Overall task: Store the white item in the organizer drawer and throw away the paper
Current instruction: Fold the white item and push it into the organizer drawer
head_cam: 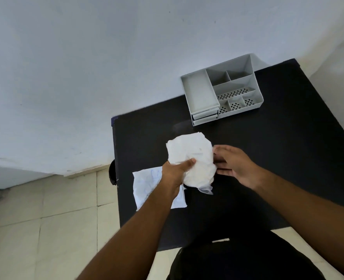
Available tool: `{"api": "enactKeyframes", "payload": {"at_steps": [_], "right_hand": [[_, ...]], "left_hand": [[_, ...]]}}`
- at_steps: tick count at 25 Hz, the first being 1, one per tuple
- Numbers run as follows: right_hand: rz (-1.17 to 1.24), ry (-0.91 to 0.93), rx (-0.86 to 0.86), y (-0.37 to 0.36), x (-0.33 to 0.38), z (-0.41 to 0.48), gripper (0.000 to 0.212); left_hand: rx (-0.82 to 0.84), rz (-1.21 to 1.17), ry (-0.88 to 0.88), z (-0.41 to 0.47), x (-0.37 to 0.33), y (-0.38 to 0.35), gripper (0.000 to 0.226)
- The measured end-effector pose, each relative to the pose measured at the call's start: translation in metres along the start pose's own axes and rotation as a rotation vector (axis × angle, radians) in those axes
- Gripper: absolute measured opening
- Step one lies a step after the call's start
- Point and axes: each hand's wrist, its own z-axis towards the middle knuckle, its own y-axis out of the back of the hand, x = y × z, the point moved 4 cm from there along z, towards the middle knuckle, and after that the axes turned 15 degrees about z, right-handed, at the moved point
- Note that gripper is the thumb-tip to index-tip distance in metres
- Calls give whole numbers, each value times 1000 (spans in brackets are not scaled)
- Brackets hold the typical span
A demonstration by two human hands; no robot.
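Note:
My left hand point(176, 170) grips a soft, crumpled white item point(191, 154) from below, thumb pressed on its front, and holds it above the black table point(268, 158). A scrap of clear plastic hangs from its lower edge. My right hand point(233, 164) touches the item's right side with fingers spread. A creased sheet of white paper point(147, 184) lies flat on the table under my left wrist, near the left edge. The grey organizer point(221, 91) stands at the table's far side; its two small drawers point(205, 116) at the front left look closed.
A white wall rises behind the table. Beige floor tiles point(46, 219) spread to the left and below. A dark round object point(112, 172) pokes out beside the table's left edge. My dark trousers show at the bottom.

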Motion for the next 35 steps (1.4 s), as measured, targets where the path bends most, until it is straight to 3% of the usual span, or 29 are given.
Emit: {"api": "enactKeyframes", "payload": {"at_steps": [6, 10, 13, 27, 35], "right_hand": [[-2, -65, -19, -5, 63, 63, 13], [90, -108, -44, -19, 77, 96, 12], [120, -131, -58, -28, 78, 111, 12], [244, -155, -136, -17, 44, 95, 23], [211, -140, -210, 1, 4, 55, 15]], "left_hand": [[-279, 40, 13, 19, -14, 3, 44], [-340, 25, 16, 30, -26, 10, 45], [-349, 12, 38, 35, -25, 14, 55], [-305, 34, 72, 42, -23, 19, 56], [-291, 36, 98, 28, 1, 28, 44]]}}
